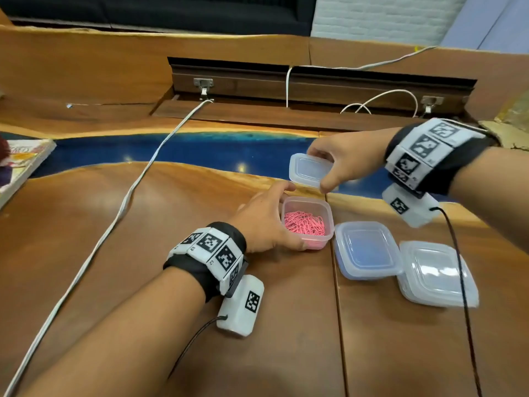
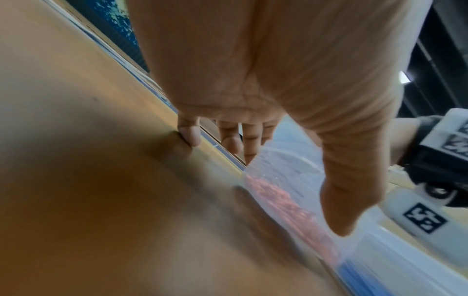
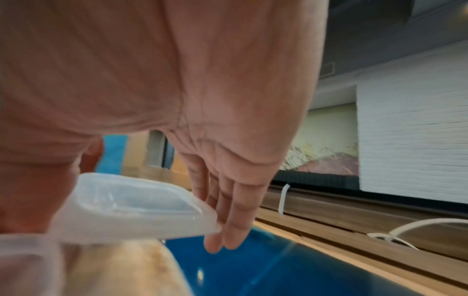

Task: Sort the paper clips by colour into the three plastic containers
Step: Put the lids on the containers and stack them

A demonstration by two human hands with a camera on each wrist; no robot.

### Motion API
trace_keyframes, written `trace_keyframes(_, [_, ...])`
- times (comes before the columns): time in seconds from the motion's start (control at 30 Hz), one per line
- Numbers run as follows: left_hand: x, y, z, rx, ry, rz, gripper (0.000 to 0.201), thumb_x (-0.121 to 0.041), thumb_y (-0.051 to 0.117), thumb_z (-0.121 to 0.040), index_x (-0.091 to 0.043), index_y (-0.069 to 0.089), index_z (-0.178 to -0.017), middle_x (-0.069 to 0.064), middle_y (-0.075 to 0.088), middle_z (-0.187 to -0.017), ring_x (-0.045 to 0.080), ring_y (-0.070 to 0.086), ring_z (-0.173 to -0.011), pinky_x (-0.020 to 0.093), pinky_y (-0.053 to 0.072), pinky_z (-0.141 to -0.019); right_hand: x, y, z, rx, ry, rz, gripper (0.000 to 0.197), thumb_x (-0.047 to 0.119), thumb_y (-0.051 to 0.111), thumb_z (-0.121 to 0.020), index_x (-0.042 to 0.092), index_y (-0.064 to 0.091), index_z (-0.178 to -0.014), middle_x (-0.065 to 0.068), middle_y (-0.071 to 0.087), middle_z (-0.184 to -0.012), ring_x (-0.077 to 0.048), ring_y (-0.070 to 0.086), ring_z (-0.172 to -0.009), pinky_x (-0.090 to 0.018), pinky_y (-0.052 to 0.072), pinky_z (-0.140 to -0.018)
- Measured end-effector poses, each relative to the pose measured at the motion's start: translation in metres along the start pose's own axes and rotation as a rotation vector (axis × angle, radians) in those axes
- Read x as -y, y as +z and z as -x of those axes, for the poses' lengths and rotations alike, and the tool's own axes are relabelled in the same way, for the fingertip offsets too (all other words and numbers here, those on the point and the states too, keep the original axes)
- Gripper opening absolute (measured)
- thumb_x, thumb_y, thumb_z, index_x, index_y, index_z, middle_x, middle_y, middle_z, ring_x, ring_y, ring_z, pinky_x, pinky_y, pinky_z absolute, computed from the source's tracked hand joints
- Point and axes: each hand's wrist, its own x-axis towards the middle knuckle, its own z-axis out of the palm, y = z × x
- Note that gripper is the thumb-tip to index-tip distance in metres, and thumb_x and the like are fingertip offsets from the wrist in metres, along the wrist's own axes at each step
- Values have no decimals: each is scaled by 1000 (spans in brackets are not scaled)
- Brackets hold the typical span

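We see a wooden worktop (image 1: 177, 253) with two lidded containers (image 1: 369, 250) at 4 o'clock. Our left hand (image 1: 263, 222) grips the open container (image 1: 320, 207), centre, holding the pink paper clips (image 1: 305, 223). At 1 o'clock, our right hand (image 1: 349, 156) pinches its lid (image 1: 307, 167) above.

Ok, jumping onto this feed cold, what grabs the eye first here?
The pink paper clips in the open container at table centre, which the left hand steadies. Just beyond it, the right hand holds a clear lid in the air. Two lidded containers sit to the right: one bluish, one clear.
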Motion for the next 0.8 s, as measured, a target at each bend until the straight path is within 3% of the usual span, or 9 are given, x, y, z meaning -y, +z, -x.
trace_keyframes(0.17, [9, 13, 32, -28, 0, 26, 105, -57, 83, -38, -44, 33, -131, -12, 58, -122, 11, 54, -115, 42, 45, -100, 35, 13, 64, 57, -115, 29, 64, 51, 75, -62, 28, 50, -116, 8, 58, -102, -13, 57, -91, -38, 53, -82])
trace_keyframes(0.37, [6, 17, 53, -21, -11, 92, 127, -50, 89, -43, -36, 16, -146, -9, 49, -136, 13, 48, -122, 40, 40, -106, 65, 50, 88, 55, -193, 224, 62, 57, 73, -66, 24, 51, -114, 4, 53, -103, -17, 56, -89, -36, 54, -74])
trace_keyframes(0.5, [5, 16, 57, 17, 41, 91, 111, -30, 92, -52, -33, 28, -142, -10, 47, -136, 8, 48, -117, 28, 40, -102, 66, 56, 88, 13, -194, 254, 62, 60, 73, -66, 22, 55, -111, 1, 59, -99, -17, 58, -85, -35, 54, -71])
trace_keyframes(0.7, [0, 8, 62, 70, 100, 141, 74, -35, 84, -67, -46, 39, -125, -28, 55, -109, -15, 55, -92, 5, 42, -76, 65, 61, 89, 13, -159, 245, 54, 59, 76, -66, 21, 58, -99, 3, 63, -85, -18, 59, -77, -34, 51, -64])
trace_keyframes(0.77, [0, 5, 62, 103, 90, 89, 76, -42, 79, -70, -42, 37, -133, -29, 54, -113, -12, 54, -98, 10, 42, -83, 63, 67, 89, 44, -140, 239, 57, 59, 73, -70, 19, 54, -105, 3, 61, -88, -19, 58, -80, -32, 47, -66])
trace_keyframes(0.8, [0, 3, 60, 122, 73, 45, 84, -48, 76, -71, -38, 32, -141, -26, 52, -124, -7, 52, -107, 16, 42, -92, 63, 69, 88, 58, -131, 244, 58, 59, 71, -73, 18, 52, -109, 4, 59, -89, -19, 57, -83, -31, 44, -67])
